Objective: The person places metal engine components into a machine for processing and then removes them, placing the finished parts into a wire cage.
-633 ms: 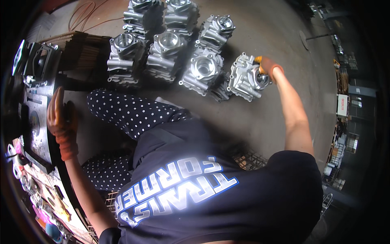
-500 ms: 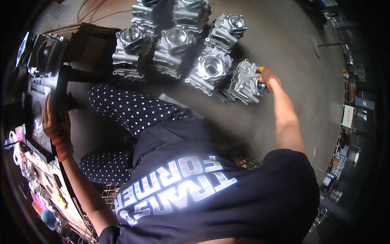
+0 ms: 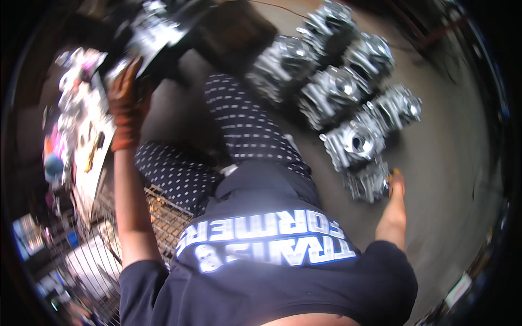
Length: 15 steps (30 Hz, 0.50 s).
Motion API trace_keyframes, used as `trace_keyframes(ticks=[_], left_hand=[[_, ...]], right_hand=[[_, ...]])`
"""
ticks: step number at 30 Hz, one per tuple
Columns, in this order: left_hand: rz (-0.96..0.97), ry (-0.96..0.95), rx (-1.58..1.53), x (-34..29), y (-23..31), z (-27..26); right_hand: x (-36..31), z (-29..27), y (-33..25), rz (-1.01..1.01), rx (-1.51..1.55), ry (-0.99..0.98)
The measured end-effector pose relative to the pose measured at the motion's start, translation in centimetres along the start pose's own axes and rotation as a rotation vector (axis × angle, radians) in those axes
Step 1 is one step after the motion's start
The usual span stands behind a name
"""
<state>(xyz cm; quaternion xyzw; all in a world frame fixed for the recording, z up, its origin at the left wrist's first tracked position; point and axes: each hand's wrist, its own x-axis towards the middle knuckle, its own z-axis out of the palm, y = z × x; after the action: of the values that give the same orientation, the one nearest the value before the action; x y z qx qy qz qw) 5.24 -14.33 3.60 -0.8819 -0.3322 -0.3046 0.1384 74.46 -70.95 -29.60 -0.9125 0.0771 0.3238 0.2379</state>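
Note:
My left hand [image 3: 128, 106], in an orange-brown work glove, rests at the edge of a workbench [image 3: 155, 51] on the left. Its fingers stretch forward, close together, and hold nothing I can see. Down on the right, my right hand [image 3: 397, 183], also gloved, grips the outer side of a silvery cast-metal housing [image 3: 370, 182] on the floor. Motion blur and the housing partly hide those fingers. Just beyond it stands another housing [image 3: 356, 142] with a round bore facing up.
Several similar housings [image 3: 331, 89] stand in rows on the concrete floor ahead to the right. Brown cardboard [image 3: 236, 30] is stacked beside the bench. A wire-mesh cage [image 3: 168, 209] stands by my left leg, and a cluttered pale surface [image 3: 89, 146] lies at far left.
My view has turned left, so the housings appear farther right and everything is more blurred. My right hand remains on the same housing, my left at the bench edge.

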Motion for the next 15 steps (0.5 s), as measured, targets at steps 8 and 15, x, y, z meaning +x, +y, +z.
trace_keyframes(ticks=[8,15], left_hand=[[-0.237,0.058,0.506,-9.8,-5.2,-10.8],[-0.848,0.053,0.902,-27.1,-2.0,-29.3]], right_hand=[[-11.9,-0.4,-14.5,-0.412,-0.158,0.654],[-25.1,10.4,-48.3,-1.873,0.091,-0.036]])
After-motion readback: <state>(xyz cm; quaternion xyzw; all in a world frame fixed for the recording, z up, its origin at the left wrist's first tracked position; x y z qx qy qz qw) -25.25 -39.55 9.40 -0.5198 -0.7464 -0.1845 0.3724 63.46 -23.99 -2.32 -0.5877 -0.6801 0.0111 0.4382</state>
